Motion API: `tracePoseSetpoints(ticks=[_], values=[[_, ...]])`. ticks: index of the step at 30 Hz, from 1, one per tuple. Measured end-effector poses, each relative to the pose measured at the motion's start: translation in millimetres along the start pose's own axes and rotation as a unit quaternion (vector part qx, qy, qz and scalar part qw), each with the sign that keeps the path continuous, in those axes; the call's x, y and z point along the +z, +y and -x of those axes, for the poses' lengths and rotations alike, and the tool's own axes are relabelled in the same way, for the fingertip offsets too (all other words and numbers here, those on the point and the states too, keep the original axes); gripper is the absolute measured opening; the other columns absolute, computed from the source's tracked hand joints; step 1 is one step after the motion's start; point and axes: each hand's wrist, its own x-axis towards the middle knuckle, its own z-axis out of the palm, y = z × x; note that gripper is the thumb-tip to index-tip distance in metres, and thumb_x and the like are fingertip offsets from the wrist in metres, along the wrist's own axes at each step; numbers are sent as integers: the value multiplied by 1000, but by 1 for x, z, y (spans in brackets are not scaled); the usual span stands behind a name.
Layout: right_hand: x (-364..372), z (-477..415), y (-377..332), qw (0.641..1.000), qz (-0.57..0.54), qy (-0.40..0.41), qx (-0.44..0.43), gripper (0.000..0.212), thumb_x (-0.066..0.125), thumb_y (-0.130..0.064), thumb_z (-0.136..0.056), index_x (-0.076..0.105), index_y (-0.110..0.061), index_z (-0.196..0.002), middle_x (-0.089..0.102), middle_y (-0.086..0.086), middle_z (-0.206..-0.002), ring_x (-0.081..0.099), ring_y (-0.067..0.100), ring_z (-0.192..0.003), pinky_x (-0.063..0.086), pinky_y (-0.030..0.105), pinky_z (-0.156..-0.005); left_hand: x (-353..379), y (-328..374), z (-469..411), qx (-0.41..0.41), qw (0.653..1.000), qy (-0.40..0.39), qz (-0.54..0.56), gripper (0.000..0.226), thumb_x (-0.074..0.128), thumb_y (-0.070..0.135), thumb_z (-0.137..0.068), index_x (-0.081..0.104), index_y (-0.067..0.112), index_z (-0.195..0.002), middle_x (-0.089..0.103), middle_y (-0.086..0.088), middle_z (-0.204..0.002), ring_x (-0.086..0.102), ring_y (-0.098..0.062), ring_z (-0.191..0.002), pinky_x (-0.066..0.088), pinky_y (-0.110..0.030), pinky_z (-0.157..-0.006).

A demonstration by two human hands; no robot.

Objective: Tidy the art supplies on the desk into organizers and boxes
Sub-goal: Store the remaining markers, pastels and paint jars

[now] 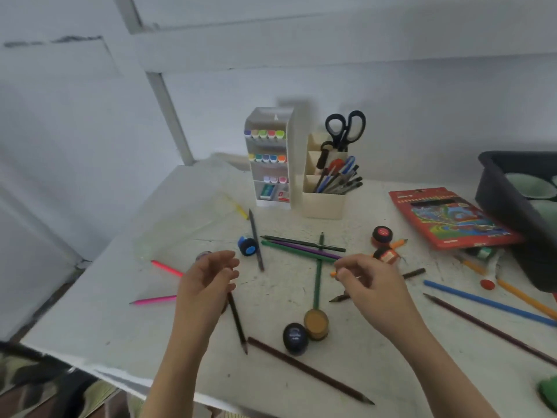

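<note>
Pinching a slim orange wooden pencil (pixel 333 274) by its end, the right hand (pixel 370 285) hovers over the white desk (pixel 90 312), near the cream tiered plastic organizer (pixel 324 203). The left hand (pixel 208 279) is curled, its hold on the dark pencil (pixel 238 324) unclear. Pencils are probably light and stiff, best grasped mid-shaft.

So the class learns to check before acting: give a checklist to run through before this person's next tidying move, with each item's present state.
1. Right hand grips something: ok, it pinches an orange tip.
2. Left hand free: cannot tell; a dark pencil runs out from under it.
3. Pencil box open: cannot tell.
4. Pen holder has room: cannot tell; pens crowd it.
5. Blue pot upright: not ok, it lies on its side.
</note>
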Motion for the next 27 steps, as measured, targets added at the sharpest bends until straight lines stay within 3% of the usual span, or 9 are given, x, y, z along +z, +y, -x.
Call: tracePoseSetpoints(ticks=[3, 7, 12, 17, 23, 27], values=[[31, -15, -14, 999, 28, -35, -4, 8, 59, -26, -89, 63, -32, -89, 64, -15, -82, 56, -9, -71, 42, 6, -53, -32, -7, -33, 38, 998, 37, -46, 28, 53, -5, -85, 67, 18, -96, 72, 3, -87, 66, -11, -81, 51, -27, -76], [63, -32, -27, 993, 93, -76, -17, 9, 57, -37, -88, 60, -37, -97, 59, -25, -87, 56, -8, -74, 40, 8, -56, -71, -20, -81, 98, 971, 82, -202, 27, 58, 4, -86, 63, 20, -107, 66, 5, -105, 59, -10, -95, 41, -17, -79], [94, -66, -46, 982, 139, -112, -58, 23, 55, -33, -90, 61, -26, -111, 57, -16, -99, 52, 1, -90, 39, 17, -77, -111, -35, -139, 78, 922, 17, -378, 64, 71, 23, -80, 44, 20, -138, 45, -1, -142, 39, -22, -132, 30, -40, -108], [117, -96, -62, 972, 192, -116, -70, 24, 54, -30, -92, 59, -22, -114, 59, -4, -114, 49, 9, -93, 38, 23, -78, -127, -47, -169, 39, 931, -67, -356, 86, 80, 21, -70, 36, 20, -143, 37, -1, -148, 32, -22, -136, 27, -40, -111], [134, -110, -64, 968, 205, -123, -72, 27, 53, -32, -92, 59, -24, -116, 57, -4, -119, 45, 6, -93, 35, 22, -77, -137, -49, -180, 41, 939, -69, -333, 72, 82, 22, -66, 49, 30, -129, 47, 4, -132, 41, -12, -114, 46, -47, -93], [138, -113, -63, 968, 204, -117, -85, 29, 54, -32, -91, 56, -25, -120, 56, -3, -122, 42, 4, -95, 34, 21, -80, -140, -45, -177, 75, 953, -67, -287, 50, 78, 27, -72, 56, 36, -116, 53, 8, -122, 45, -7, -111, 36, -30, -91]])
